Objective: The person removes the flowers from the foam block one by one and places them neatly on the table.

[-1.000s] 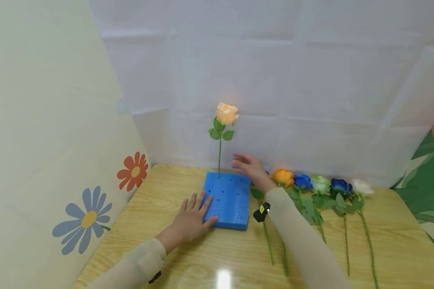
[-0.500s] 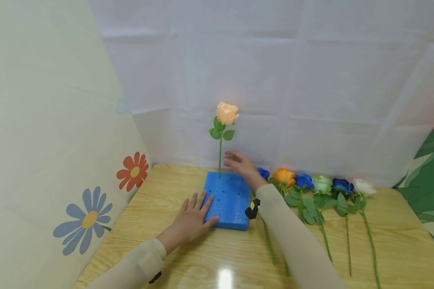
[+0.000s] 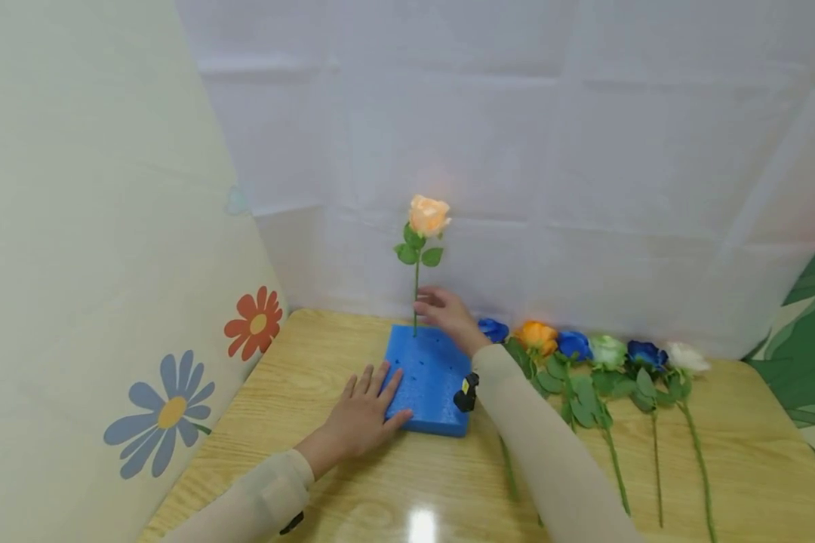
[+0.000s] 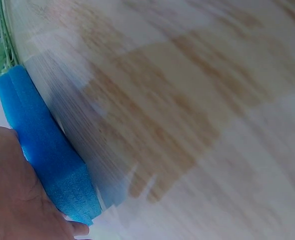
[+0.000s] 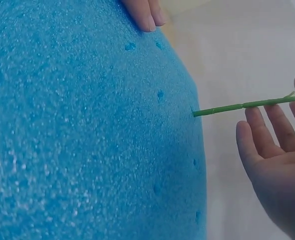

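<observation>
A peach rose (image 3: 429, 216) stands upright, its green stem (image 5: 220, 109) stuck in a hole near the far edge of a blue foam block (image 3: 438, 388). My right hand (image 3: 448, 315) is at the lower stem, above the block; in the right wrist view its thumb and index finger meet around the stem while the other fingers lie loosely along it. My left hand (image 3: 361, 416) lies with spread fingers on the block's left edge and the tabletop beside it. In the left wrist view that hand rests against the blue block (image 4: 47, 150).
Right of the block lies a row of roses: a blue rose (image 3: 493, 329), an orange rose (image 3: 536, 336), another blue rose (image 3: 573, 345), a pale green rose (image 3: 607, 351), a dark blue rose (image 3: 647, 354) and a white rose (image 3: 686, 357). Several small holes dot the block. A white cloth (image 3: 489, 151) hangs behind.
My right hand has moved left to the peach rose's stem, and its fingers have come around it. The left hand has stayed on the block.
</observation>
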{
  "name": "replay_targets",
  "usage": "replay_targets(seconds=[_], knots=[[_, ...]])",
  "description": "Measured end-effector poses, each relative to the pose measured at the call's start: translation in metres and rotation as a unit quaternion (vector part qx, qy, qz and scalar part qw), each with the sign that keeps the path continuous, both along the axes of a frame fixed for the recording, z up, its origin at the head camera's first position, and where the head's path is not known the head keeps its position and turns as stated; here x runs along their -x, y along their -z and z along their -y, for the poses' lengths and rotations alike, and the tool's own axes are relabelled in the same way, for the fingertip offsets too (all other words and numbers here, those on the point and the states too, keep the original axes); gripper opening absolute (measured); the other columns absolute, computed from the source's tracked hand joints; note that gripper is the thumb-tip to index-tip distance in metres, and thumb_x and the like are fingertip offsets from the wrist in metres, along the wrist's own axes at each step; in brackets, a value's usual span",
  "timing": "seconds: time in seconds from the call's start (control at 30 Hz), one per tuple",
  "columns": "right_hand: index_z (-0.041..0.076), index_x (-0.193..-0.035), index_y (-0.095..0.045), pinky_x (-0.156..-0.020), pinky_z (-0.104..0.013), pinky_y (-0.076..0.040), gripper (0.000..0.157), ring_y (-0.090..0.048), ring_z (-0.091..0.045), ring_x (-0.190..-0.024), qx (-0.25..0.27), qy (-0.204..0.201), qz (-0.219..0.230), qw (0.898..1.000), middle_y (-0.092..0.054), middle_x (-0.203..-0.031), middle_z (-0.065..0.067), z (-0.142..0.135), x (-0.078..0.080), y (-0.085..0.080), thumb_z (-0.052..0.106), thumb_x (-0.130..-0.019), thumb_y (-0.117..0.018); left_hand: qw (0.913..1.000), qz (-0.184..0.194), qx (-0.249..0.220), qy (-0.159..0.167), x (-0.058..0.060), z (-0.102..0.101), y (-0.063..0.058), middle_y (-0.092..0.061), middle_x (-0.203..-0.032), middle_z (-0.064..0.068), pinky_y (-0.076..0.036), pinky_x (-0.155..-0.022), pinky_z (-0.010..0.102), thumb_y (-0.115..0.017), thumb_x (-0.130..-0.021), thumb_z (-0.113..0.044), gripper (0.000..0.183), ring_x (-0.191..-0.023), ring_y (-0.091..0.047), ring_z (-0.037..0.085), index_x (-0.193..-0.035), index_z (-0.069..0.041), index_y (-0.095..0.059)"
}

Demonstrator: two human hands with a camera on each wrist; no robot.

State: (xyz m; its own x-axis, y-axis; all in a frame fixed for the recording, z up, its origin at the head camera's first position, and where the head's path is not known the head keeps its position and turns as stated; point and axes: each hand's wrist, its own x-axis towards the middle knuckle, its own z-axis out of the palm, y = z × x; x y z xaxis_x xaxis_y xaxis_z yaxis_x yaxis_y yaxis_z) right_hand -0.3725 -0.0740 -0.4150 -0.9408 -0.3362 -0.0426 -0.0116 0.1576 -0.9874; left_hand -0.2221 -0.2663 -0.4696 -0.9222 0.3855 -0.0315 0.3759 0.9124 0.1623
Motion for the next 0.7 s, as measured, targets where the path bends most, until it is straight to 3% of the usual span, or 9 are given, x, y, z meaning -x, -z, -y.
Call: replay_targets(seconds=[0.4,0.7], knots=[[0.007,-0.133,-0.063,-0.101,-0.038,-0.052,0.036,-0.063,-0.027,-0.122,-0.031,0.035,-0.005,0.999,-0.064,-0.133,-0.012,0.010,-0.003,-0.002,0.017,-0.099,-0.068,0.9999,-0.011,0.009,-0.002,0.002,0.001,0.008,-0.015,-0.169,0.016,-0.021,-0.118,0.064,-0.032,-0.102,-0.068,0.081,-0.151,-0.019,0.047,-0.162,-0.013,-0.024],[0.001,-0.130,-0.062,-0.096,-0.035,-0.055,0.033,-0.065,-0.031,-0.118,0.019,0.046,-0.016,0.999,-0.064,-0.128,-0.017,0.012,-0.002,-0.003,0.009,-0.098,-0.067,0.9999,-0.004,0.011,-0.006,0.002,0.001,0.005,-0.014,-0.169,0.017,-0.019,-0.119,0.064,-0.033,-0.102,-0.067,0.082,-0.152,-0.017,0.048,-0.162,-0.013,-0.024]])
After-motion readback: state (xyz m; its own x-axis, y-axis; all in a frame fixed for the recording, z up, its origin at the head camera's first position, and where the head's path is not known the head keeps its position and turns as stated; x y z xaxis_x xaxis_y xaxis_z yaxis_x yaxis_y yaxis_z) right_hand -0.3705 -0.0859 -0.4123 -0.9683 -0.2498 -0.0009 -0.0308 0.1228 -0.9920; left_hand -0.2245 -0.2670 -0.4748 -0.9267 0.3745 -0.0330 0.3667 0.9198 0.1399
